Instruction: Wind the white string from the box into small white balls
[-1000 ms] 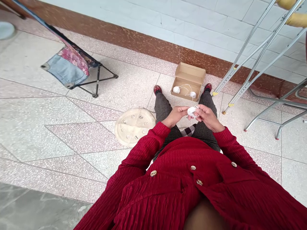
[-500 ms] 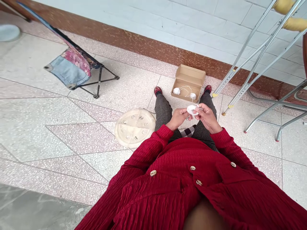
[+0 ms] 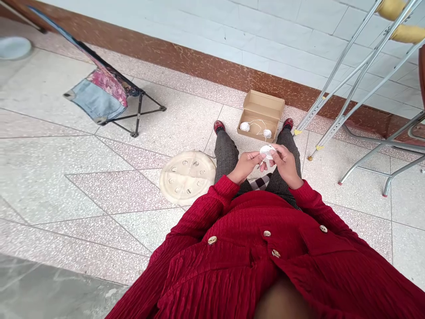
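Note:
Between my two hands is a small round white piece of crochet work (image 3: 266,151), held above my lap. My left hand (image 3: 246,165) pinches its left edge between thumb and fingers. On the right edge, my right hand (image 3: 286,163) grips it with the thumb over the top. A small shiny thing shows by my left fingertips, too small to name. White yarn runs from the piece to an open cardboard box (image 3: 258,134) on the floor between my feet. Inside lie two white yarn balls, a larger one (image 3: 245,126) and a smaller one (image 3: 267,133).
A round beige stool top or cover (image 3: 186,178) stands beside my left leg. Farther left is a folding chair (image 3: 99,97). Metal crutches (image 3: 355,84) lean at the right against the tiled wall (image 3: 206,40), near a metal-legged chair (image 3: 375,166).
The white piece has tilted and now looks flatter, with its central opening less visible. Both hands have shifted slightly around it, and the right thumb lies further over it.

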A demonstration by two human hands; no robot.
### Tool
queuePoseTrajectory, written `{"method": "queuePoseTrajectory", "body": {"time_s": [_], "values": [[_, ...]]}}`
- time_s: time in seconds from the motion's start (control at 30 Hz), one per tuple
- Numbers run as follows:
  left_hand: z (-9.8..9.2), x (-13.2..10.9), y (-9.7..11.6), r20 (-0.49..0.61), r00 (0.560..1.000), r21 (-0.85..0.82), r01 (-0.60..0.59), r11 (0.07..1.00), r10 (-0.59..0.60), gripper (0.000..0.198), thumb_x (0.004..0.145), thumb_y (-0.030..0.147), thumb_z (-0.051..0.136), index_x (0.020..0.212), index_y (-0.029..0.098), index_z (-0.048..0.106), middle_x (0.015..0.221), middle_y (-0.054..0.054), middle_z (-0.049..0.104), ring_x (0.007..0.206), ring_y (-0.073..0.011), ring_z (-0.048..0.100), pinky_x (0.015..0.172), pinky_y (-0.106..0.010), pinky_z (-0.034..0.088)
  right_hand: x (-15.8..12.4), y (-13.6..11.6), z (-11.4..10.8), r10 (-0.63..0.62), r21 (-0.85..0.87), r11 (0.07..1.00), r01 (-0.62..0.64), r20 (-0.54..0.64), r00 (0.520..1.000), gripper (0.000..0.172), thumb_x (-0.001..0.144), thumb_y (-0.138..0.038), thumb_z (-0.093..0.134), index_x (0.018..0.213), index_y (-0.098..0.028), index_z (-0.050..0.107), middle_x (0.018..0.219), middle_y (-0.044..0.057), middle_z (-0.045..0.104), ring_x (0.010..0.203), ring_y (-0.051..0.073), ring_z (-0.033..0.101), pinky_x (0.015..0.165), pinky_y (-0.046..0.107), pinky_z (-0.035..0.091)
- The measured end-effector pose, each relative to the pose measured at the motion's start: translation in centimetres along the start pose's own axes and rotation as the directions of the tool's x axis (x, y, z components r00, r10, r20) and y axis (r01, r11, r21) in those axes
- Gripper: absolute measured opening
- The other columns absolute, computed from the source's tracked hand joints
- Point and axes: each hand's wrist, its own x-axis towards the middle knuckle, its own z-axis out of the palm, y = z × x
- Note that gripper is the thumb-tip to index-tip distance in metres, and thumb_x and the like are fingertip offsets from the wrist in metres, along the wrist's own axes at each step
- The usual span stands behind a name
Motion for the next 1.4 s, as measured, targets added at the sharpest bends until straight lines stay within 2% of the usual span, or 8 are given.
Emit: {"method": "queuePoseTrajectory", "body": {"time_s": [0.13, 0.27, 0.43, 0.7, 0.9, 1.1, 1.2, 1.4], "values": [[-0.1, 0.2, -0.9, -0.069, 0.998, -0.074, 0.007, 0.997, -0.012, 0.044, 0.087, 0.053, 0.063, 0.07, 0.013, 0.066, 0.052, -0.001, 0.058, 0.062, -0.0145, 0.061, 0.069, -0.028, 0.047, -1.3, 0.2, 0.2, -0.141, -0.283, 0.949, 0.139, 0.014, 0.99, 0.036, 0.096, -0.044, 0.053, 0.126, -0.028, 0.064, 0.108, 0.008, 0.055, 0.087, 0.02, 0.058, 0.083, 0.038, 0.051], [-0.3, -0.1, -1.1, -0.06, 0.995, -0.054, 0.074, 0.996, -0.077, 0.04, 0.084, 0.05, 0.067, 0.071, 0.012, 0.067, 0.05, -0.001, 0.059, 0.06, -0.0138, 0.061, 0.071, -0.027, 0.046, -1.5, 1.3, -0.3, -0.183, -0.318, 0.93, 0.183, 0.029, 0.983, 0.035, 0.094, -0.042, 0.058, 0.124, -0.027, 0.068, 0.103, 0.007, 0.056, 0.091, 0.021, 0.058, 0.084, 0.038, 0.051], [0.0, -0.3, -1.1, -0.022, 0.996, 0.011, 0.082, 0.997, -0.081, 0.039, 0.085, 0.049, 0.064, 0.074, 0.012, 0.068, 0.055, -0.001, 0.062, 0.066, -0.0149, 0.064, 0.076, -0.027, 0.046, -0.3, 2.2, -0.7, -0.006, 0.094, 0.995, 0.012, -0.056, 0.998, 0.027, 0.081, -0.044, 0.073, 0.099, -0.025, 0.079, 0.096, 0.003, 0.061, 0.068, 0.012, 0.058, 0.063, 0.031, 0.052], [-0.6, -0.4, -2.0, -0.023, 0.999, 0.564, -0.025, 0.825, 0.045, 0.041, 0.094, 0.036, 0.051, 0.06, 0.014, 0.061, 0.06, 0.001, 0.062, 0.057, -0.0094, 0.05, 0.063, -0.023, 0.036, 1.8, 2.2, -0.5, 0.366, 0.553, 0.788, -0.27, -0.067, 0.928, 0.031, 0.059, -0.038, 0.088, 0.085, -0.022, 0.079, 0.092, 0.004, 0.074, 0.071, 0.013, 0.062, 0.066, 0.03, 0.052], [-0.3, -0.8, -1.0, 0.114, 0.989, 0.831, -0.148, 0.536, 0.096, 0.039, 0.098, 0.031, 0.046, 0.067, 0.016, 0.064, 0.065, -0.001, 0.064, 0.065, -0.0135, 0.057, 0.067, -0.025, 0.039, 3.8, 3.4, -1.6, -0.037, 0.089, 0.994, 0.061, -0.257, 0.966, 0.025, 0.077, -0.041, 0.075, 0.093, -0.023, 0.078, 0.099, 0.005, 0.066, 0.076, 0.016, 0.061, 0.067, 0.033, 0.054], [-1.6, -0.1, 0.9, 0.269, 0.934, 0.934, -0.312, 0.173, 0.234, 0.032, 0.098, 0.023, 0.045, 0.081, 0.015, 0.07, 0.075, -0.007, 0.07, 0.074, -0.0176, 0.063, 0.102, -0.04, 0.04, 1.5, 5.7, -0.7, -0.2, -0.382, 0.9, 0.21, 0.067, 0.978, 0.018, 0.089, -0.029, 0.061, 0.093, -0.021, 0.077, 0.09, 0.007, 0.062, 0.086, 0.02, 0.059, 0.078, 0.035, 0.049], [-2.9, 0.5, 1.0, 0.264, 0.929, 0.918, -0.324, 0.227, 0.258, 0.028, 0.096, 0.02, 0.046, 0.083, 0.015, 0.071, 0.075, -0.005, 0.07, 0.076, -0.0167, 0.063, 0.107, -0.041, 0.037, -0.5, 5.4, -0.4, -0.104, -0.243, 0.959, 0.148, 0.182, 0.978, 0.016, 0.087, -0.032, 0.065, 0.088, -0.02, 0.076, 0.087, 0.005, 0.06, 0.075, 0.017, 0.059, 0.067, 0.03, 0.048], [-2.6, 1.0, -0.5, 0.125, 0.975, 0.721, -0.218, 0.658, 0.186, 0.036, 0.095, 0.024, 0.046, 0.066, 0.015, 0.064, 0.064, 0.001, 0.061, 0.066, -0.0118, 0.056, 0.074, -0.024, 0.044, -2.0, 2.3, -0.9, 0.114, 0.159, 0.975, -0.157, 0.249, 0.962, 0.027, 0.078, -0.046, 0.075, 0.083, -0.019, 0.075, 0.077, 0.001, 0.062, 0.058, 0.012, 0.06, 0.057, 0.027, 0.046]]}}
